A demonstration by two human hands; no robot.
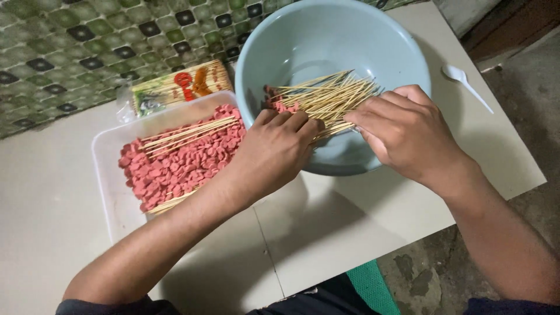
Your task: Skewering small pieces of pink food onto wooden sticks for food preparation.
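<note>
Both hands are on the bundle of bamboo skewers [326,96], which fans across the pale blue plastic bowl [303,41] with its near ends resting over the bowl's front rim and its tips pointing toward the back wall. The left hand [274,149] curls over those near ends, fingers bent and closed around the sticks, though the knuckles hide just how many it grips. The right hand [402,128] comes in from the other side, fingers pressed down onto the same bundle, pinching at the stick ends; its fingertips are tucked out of sight behind the left hand's knuckles. A few pink sausage slices [280,104] show threaded at the left end of the skewers, partly screened by the sticks, so their count is hard to make out. The bowl sits toward the far right part of the white table [326,233], its front rim covered by both hands. Just beside it on the left lies a white rectangular tray [108,186] heaped with pink sausage pieces [175,163], with loose skewers [186,133] laid across the pile and more poking out underneath near the tray's front edge. Behind the tray, against the table's back edge, rests a clear packet of skewers [175,87], its left end blurred. A white plastic spoon [464,81] lies near the table's right edge, well apart from the bowl.
</note>
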